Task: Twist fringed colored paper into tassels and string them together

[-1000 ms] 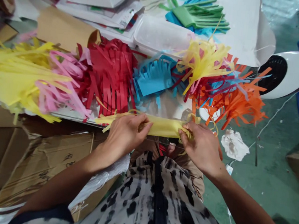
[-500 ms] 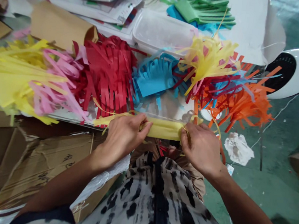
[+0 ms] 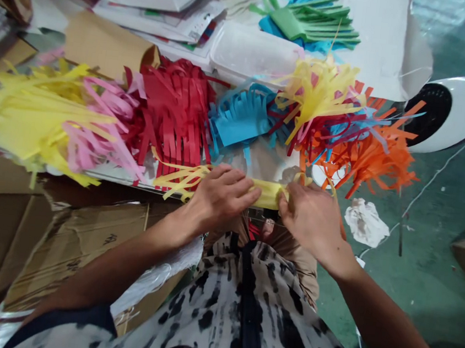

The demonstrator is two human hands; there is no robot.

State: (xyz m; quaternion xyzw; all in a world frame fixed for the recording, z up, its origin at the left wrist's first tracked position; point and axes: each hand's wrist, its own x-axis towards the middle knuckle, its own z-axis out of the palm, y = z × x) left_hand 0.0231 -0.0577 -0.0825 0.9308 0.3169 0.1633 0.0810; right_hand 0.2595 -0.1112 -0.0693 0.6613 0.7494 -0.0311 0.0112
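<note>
A rolled yellow fringed paper strip (image 3: 269, 194) lies across the near edge of the table, held at both ends. My left hand (image 3: 222, 196) is wrapped round its left part, where loose yellow fringes (image 3: 178, 178) fan out to the left. My right hand (image 3: 309, 215) pinches the right end of the roll. The two hands are close together, with only a short piece of the roll showing between them.
Piles of fringed paper cover the table: yellow (image 3: 26, 113), pink (image 3: 100, 127), red (image 3: 173, 107), blue (image 3: 242, 117), orange (image 3: 368, 149) and green (image 3: 315, 19). A clear plastic box (image 3: 253, 51) lies behind. Cardboard (image 3: 54, 244) lies at the left, a white fan (image 3: 450, 111) and crumpled tissue (image 3: 366, 224) on the green floor.
My left hand has slid right along the yellow roll toward my right hand, so less of the roll shows between them and more fringe hangs free at the left.
</note>
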